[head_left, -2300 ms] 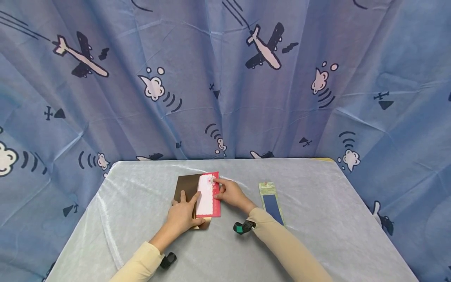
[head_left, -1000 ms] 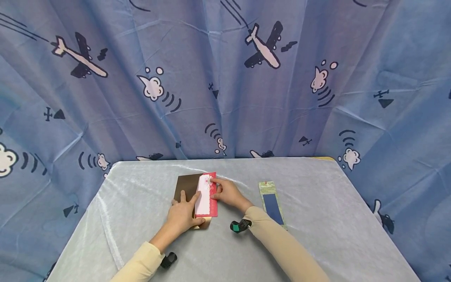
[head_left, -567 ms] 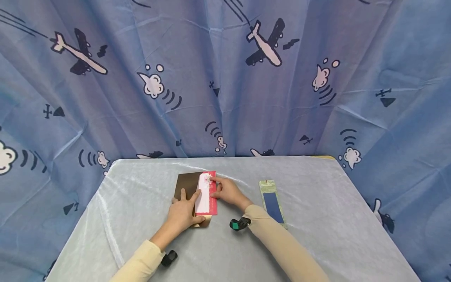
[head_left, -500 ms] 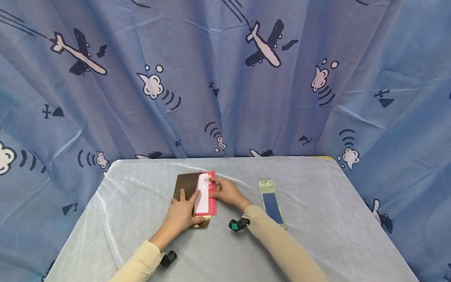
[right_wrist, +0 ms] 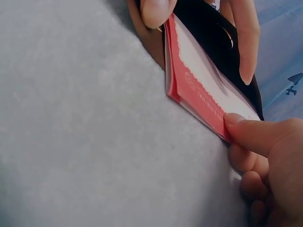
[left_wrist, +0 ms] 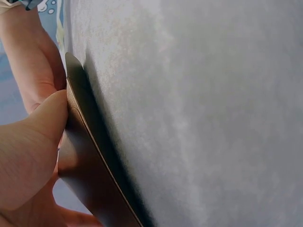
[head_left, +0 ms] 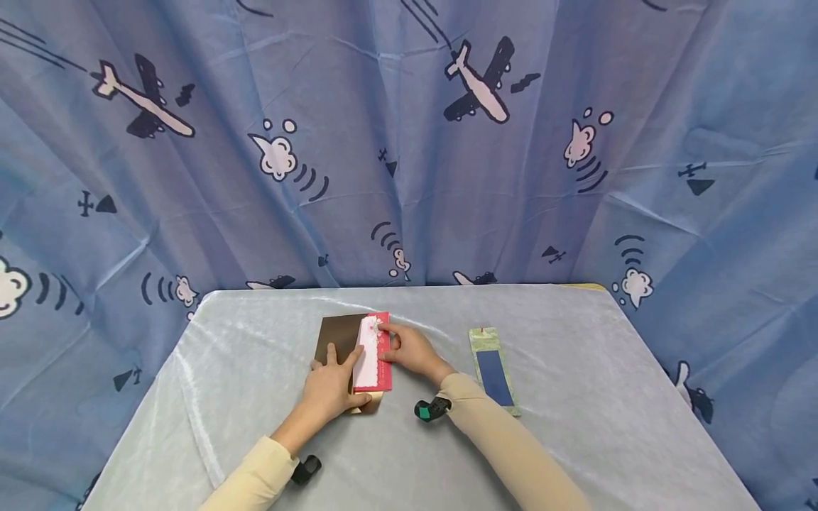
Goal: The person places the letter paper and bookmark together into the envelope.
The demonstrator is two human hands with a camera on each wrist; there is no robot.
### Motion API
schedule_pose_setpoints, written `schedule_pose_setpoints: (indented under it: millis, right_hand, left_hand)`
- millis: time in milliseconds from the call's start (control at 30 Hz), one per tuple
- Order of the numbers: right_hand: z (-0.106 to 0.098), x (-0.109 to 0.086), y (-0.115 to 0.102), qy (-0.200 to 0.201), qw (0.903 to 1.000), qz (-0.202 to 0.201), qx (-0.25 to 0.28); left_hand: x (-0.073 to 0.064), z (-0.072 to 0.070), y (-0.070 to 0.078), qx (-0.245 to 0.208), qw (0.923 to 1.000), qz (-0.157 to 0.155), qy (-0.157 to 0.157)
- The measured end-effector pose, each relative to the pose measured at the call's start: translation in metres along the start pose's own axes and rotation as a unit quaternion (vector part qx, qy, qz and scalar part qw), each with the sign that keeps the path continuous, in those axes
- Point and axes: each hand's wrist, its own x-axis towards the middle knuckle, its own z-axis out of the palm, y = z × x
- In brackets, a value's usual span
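Observation:
A brown envelope point(head_left: 339, 330) with a gold inner flap lies toward the back of the table. My left hand point(head_left: 326, 390) rests across it with the fingers spread; its thumb presses near the lower edge, as the left wrist view shows on the brown envelope point(left_wrist: 90, 175). A red-and-white greeting card point(head_left: 367, 369) with a scalloped border sits over the flap, its left part hidden by the envelope. My right hand point(head_left: 415, 350) pinches the card's right edge. In the right wrist view, the greeting card point(right_wrist: 199, 87) has the thumb on top and curled fingers at its edge.
A long green packet with a dark blue panel point(head_left: 494, 380) lies right of my right hand. Pale velvety cloth covers the table point(head_left: 575, 369). Behind its back edge hangs a blue curtain point(head_left: 358, 142) printed with airplanes.
The greeting card has slid a little left, further into the brown envelope, with my right hand moving along. My left hand stays in place.

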Motion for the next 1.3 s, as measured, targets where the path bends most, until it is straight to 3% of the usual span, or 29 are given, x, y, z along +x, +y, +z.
schedule_pose_setpoints:
  millis: [967, 1300]
  right_hand:
    - [0.0008, -0.002, -0.0042, 0.002, 0.999, 0.042, -0.016]
    - [0.0015, -0.0021, -0.0044, 0.009, 0.9991, 0.035, -0.02]
  left_hand:
    - [-0.0022, -0.001, 0.0017, -0.004, 1.0, -0.003, -0.001]
    - [-0.0016, -0.0003, 0.0013, -0.002, 1.0, -0.002, 0.001]
